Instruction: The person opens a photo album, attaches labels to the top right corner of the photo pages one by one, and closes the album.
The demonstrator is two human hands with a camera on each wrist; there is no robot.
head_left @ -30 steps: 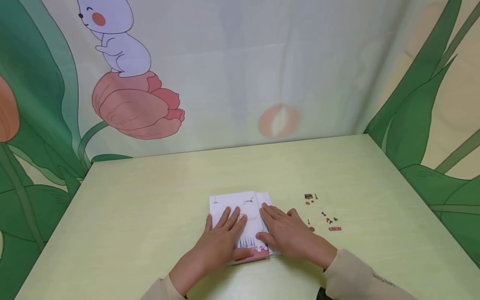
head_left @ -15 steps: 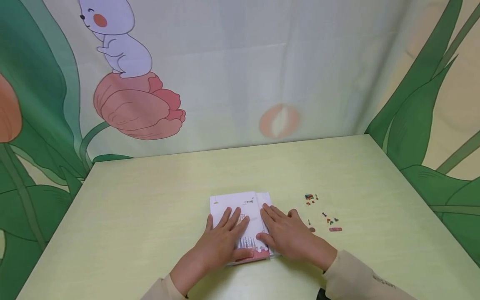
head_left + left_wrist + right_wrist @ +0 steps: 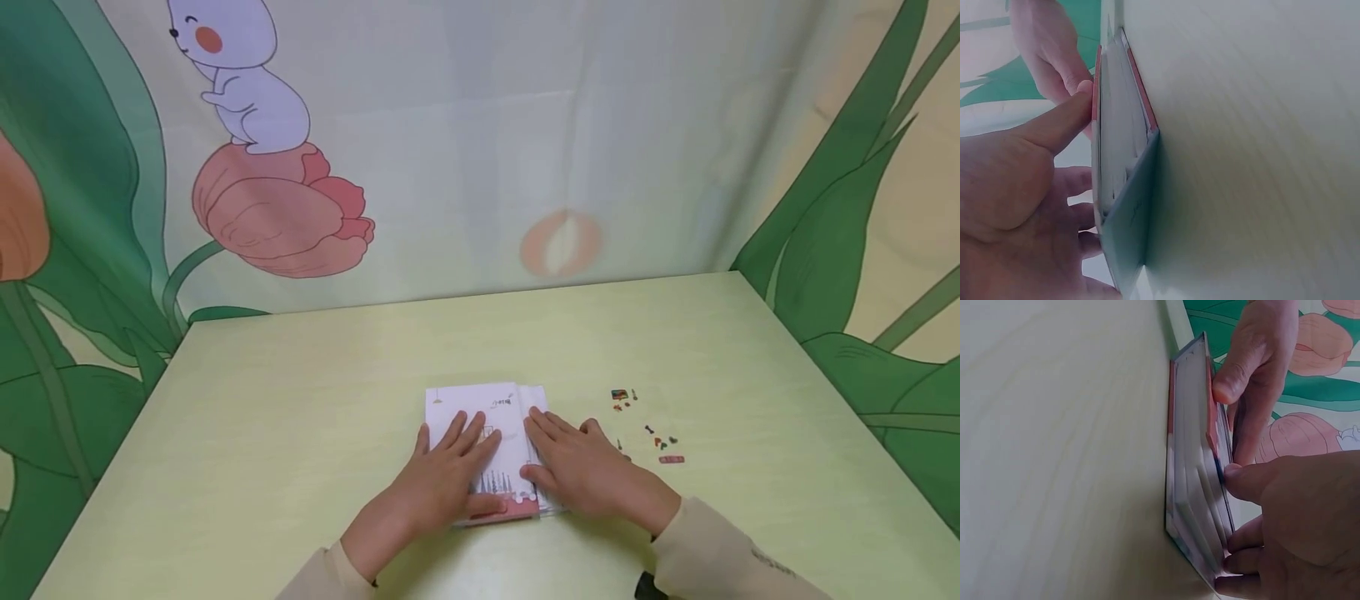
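A thick notebook (image 3: 506, 417) with a white printed cover and a pinkish-red lower band lies on the table. Spread straight over its cover is my left hand (image 3: 444, 479). My right hand (image 3: 581, 467) presses straight fingers along the right side, where a white strip (image 3: 534, 400) shows beyond the cover's edge. Both palms face down. In the left wrist view, the notebook's teal spine (image 3: 1132, 212) and page edges are visible. The right wrist view shows the pages (image 3: 1194, 469) fanned slightly apart under the cover, with fingertips at its edge. The hands hide much of the cover.
Several small coloured stickers lie to the right of the notebook, among them a pinkish strip (image 3: 671, 459) and a small flag-like picture (image 3: 618, 394). A pale table (image 3: 300, 392) spreads around. Behind it hangs a printed curtain (image 3: 450, 167). A black object (image 3: 648, 586) shows beside the right sleeve.
The head view has shifted slightly. Both hands stay in the same pose on the notebook, and the right hand now covers more of a round brown sticker.
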